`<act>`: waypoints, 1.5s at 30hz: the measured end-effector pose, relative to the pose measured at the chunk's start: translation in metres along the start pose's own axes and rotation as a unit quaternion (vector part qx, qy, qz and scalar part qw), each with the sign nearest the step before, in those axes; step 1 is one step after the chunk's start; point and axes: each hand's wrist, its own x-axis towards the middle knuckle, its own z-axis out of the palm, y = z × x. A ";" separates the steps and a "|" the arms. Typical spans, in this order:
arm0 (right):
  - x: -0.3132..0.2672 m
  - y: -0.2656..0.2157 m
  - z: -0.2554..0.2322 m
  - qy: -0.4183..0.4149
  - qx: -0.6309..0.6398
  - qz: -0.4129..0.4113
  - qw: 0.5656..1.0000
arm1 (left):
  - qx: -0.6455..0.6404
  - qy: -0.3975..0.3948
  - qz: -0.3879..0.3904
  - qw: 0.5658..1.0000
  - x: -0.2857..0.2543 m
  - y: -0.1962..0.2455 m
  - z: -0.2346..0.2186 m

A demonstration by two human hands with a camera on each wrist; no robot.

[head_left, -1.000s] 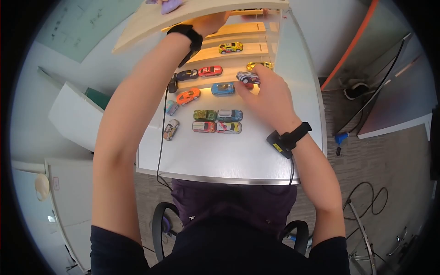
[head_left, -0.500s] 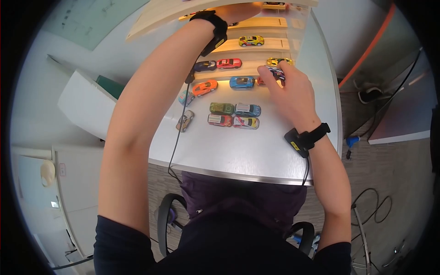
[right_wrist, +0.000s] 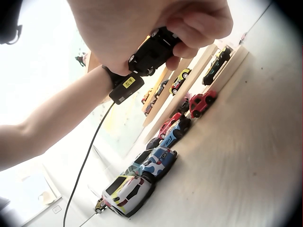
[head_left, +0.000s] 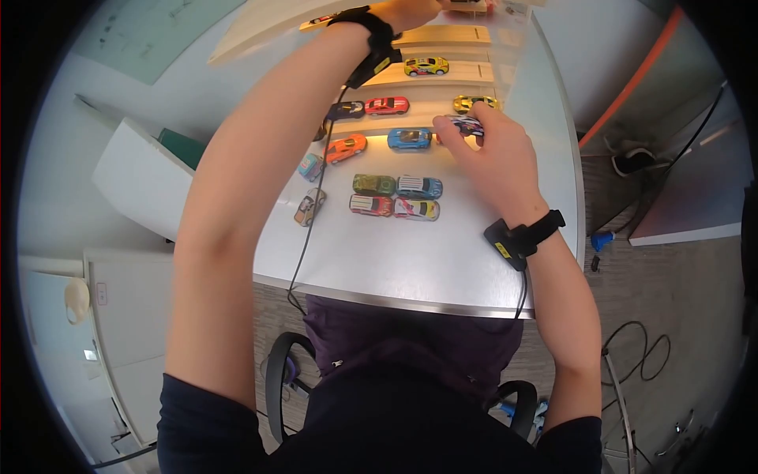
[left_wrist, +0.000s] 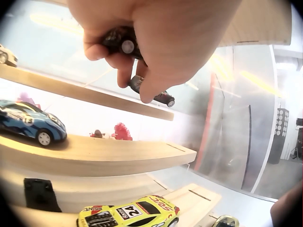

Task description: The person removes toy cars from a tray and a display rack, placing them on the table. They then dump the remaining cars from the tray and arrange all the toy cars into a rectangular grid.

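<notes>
At the upper levels of the wooden rack, my left hand holds small dark toy cars. In the left wrist view, one dark car is tucked in the curled fingers of that hand, and another is at the fingertips over the top visible shelf. My right hand pinches a white-and-dark patterned car in front of the lowest shelf, near a gold car. The right wrist view shows the held car's black underside in that hand.
Mid-rack stands a yellow car; red and dark cars are lower. Blue and orange cars stand before the rack. A green car is one of several grouped on the table. A cable crosses the left side.
The head view has shifted. My left hand has moved a little to the right along the rack. My right hand keeps its car near the same spot, with its fingers turned slightly.
</notes>
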 end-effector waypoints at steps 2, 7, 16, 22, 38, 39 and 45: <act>-0.001 0.002 0.002 0.011 0.004 -0.005 1.000 | -0.031 0.008 -0.010 0.999 -0.010 0.003 -0.014; -0.001 0.008 0.006 0.039 0.002 -0.030 0.999 | -0.087 -0.046 -0.084 0.992 -0.087 0.049 -0.076; 0.001 0.013 0.007 0.022 -0.020 -0.026 0.999 | -0.094 -0.151 -0.250 0.952 -0.262 0.142 -0.177; 0.001 0.012 0.010 0.018 0.005 -0.031 0.999 | -0.058 -0.082 -0.322 0.941 -0.282 0.130 -0.178; 0.000 0.016 0.014 -0.011 0.039 -0.023 0.999 | 0.056 -0.129 -0.471 0.871 -0.356 0.134 -0.198; 0.001 0.015 0.015 -0.013 0.041 -0.019 0.999 | 0.052 -0.124 -0.466 0.874 -0.360 0.133 -0.194; 0.000 0.015 0.015 -0.013 0.037 -0.022 0.999 | 0.019 -0.091 -0.475 0.875 -0.361 0.136 -0.192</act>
